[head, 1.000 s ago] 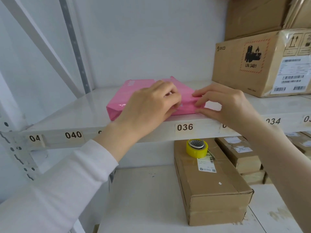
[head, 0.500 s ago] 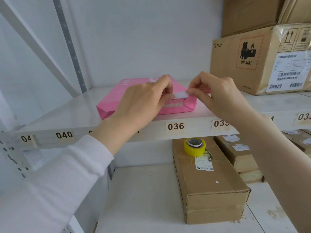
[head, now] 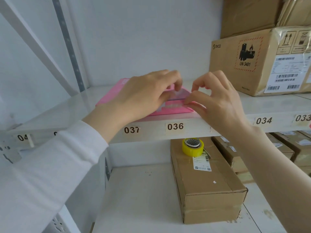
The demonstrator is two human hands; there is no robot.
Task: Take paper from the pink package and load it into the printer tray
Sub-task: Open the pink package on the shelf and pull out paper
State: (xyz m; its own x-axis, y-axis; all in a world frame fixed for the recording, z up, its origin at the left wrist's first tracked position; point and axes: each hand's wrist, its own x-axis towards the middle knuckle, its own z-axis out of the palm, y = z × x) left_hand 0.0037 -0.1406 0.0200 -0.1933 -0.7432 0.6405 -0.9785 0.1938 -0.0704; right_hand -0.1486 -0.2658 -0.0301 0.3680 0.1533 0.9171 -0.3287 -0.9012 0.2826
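I am working at the near end of the pink package [head: 114,91], which is lying flat on the white shelf [head: 262,106] under my hands. My left hand [head: 143,96] is pinching its raised flap; my right hand [head: 218,101] is pinching the folded edge just beside it. Below my hands, shelf labels are reading 037, 036 [head: 175,126], 034. To the right of my right hand, a cardboard box [head: 235,64] is showing PICO and UN 3481. Beneath, a glossy yellow tape roll [head: 192,147] is sitting on a long brown carton [head: 207,185].
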